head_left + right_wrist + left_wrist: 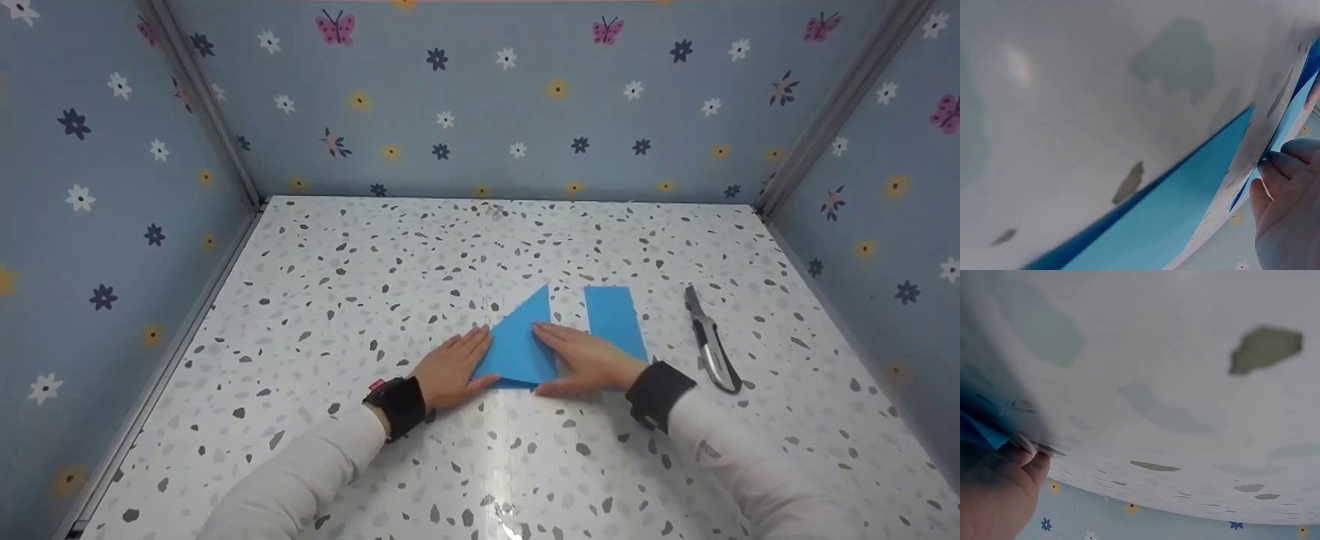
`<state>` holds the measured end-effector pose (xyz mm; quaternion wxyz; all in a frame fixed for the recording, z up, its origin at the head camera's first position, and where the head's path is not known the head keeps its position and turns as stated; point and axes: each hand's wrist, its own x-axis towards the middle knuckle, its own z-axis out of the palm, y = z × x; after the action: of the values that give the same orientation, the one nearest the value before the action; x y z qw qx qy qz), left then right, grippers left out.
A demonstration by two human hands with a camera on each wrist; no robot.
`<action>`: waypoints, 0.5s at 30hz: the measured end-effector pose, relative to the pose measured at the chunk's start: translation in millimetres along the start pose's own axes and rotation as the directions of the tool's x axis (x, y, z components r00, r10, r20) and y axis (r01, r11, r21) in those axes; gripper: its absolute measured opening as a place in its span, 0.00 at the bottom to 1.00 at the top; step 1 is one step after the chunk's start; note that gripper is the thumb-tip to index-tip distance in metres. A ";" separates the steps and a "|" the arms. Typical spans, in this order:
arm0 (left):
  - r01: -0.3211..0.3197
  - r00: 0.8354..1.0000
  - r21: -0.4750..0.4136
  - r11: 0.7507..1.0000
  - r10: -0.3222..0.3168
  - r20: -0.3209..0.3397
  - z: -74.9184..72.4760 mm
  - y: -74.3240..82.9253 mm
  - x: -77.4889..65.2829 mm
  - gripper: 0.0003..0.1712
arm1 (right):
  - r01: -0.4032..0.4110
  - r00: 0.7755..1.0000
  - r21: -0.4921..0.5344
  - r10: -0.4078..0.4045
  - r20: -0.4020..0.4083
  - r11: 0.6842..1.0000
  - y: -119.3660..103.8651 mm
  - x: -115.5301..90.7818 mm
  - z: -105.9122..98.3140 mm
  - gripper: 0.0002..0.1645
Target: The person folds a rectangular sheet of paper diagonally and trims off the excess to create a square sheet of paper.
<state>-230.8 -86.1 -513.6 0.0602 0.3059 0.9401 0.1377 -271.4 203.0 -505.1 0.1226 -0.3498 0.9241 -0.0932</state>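
Note:
A sheet of blue paper folded into a triangle (517, 343) lies on the speckled table, its tall point at the upper right. My left hand (454, 369) rests along its left corner with the fingers stretched out and the thumb at the lower edge. On the other side, my right hand (589, 361) lies with straight fingers over the right edge, its thumb by the lower right corner. In the left wrist view, part of the paper (982, 433) shows lifted beside the fingers. A separate blue paper strip (611, 311) lies partly under the right hand and wrist.
A utility knife (714, 341) with a silver and black handle lies to the right of the strip. Flower-patterned panels (480, 97) wall the white speckled table (360, 262) at the back and both sides.

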 end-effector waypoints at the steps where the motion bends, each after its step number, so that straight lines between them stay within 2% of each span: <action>1: 0.005 1.000 0.000 1.000 -0.005 -0.003 1.7 -1.1 0.9 0.43 | 0.003 1.000 -0.004 -0.003 -0.006 1.000 0.3 -0.3 -0.3 0.70; 4: 0.013 1.000 -0.011 1.000 -0.013 -0.007 3.1 -2.0 2.6 0.42 | 0.029 0.999 -0.025 -0.030 -0.026 0.999 0.3 -0.5 -1.6 0.62; 8: 0.009 1.000 -0.007 1.000 -0.009 -0.015 4.2 -4.0 3.1 0.44 | 0.046 0.997 -0.067 -0.050 -0.061 0.997 -1.4 0.8 -3.3 0.42; 10: 0.001 1.000 0.006 1.000 -0.001 -0.015 5.4 -5.6 3.1 0.47 | 0.036 0.995 -0.085 -0.044 -0.088 0.996 -2.8 1.8 -4.1 0.34; 13: -0.009 1.000 0.028 1.000 0.009 -0.014 7.1 -7.2 3.2 0.52 | 0.017 0.990 -0.089 -0.029 -0.137 0.996 -4.6 3.5 -4.8 0.30; 15: -0.006 1.000 0.044 0.999 0.007 -0.009 7.8 -7.8 3.5 0.49 | 0.000 0.984 -0.067 -0.012 -0.180 0.998 -5.0 4.5 -4.3 0.30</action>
<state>-236.4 -88.3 -523.4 0.0485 0.3096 0.9422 0.1185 -272.8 196.6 -500.4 0.0264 -0.3467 0.9329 -0.0939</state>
